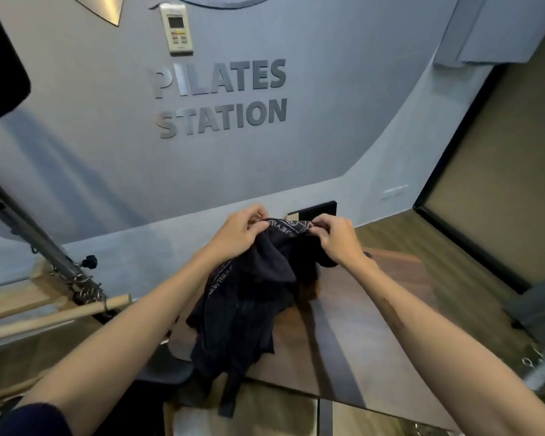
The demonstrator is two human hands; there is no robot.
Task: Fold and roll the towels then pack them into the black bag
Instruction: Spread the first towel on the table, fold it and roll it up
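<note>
I see the towel (252,297), dark navy with a pale printed band along its hem, held up by its top edge over a wooden table (375,325), so that the rest hangs down in loose, crumpled folds and its lower end spills past the table's near edge. My left hand (238,234) pinches the hem at the upper left, thumb and fingers curled tight onto the cloth, knuckles up and the wrist bent slightly inward. My right hand (335,239) grips the same hem just to the right, fingers curled over the top of the fabric and closed on it, back of the hand towards me. The two hands are near each other, with a short stretch of the printed band taut between them. Both forearms reach forward and converge from the bottom corners; a dark sleeve (35,420) shows at the lower left. I cannot tell whether the towel's hanging part touches the table or only drapes in front of it. Behind the hands a small black box (318,210) stands by the wall (107,136), which carries raised letters reading PILATES STATION (221,97) and a white remote (177,28) in a holder. At the left lie wooden bars (54,316) and a metal pole (29,234) with springs.
</note>
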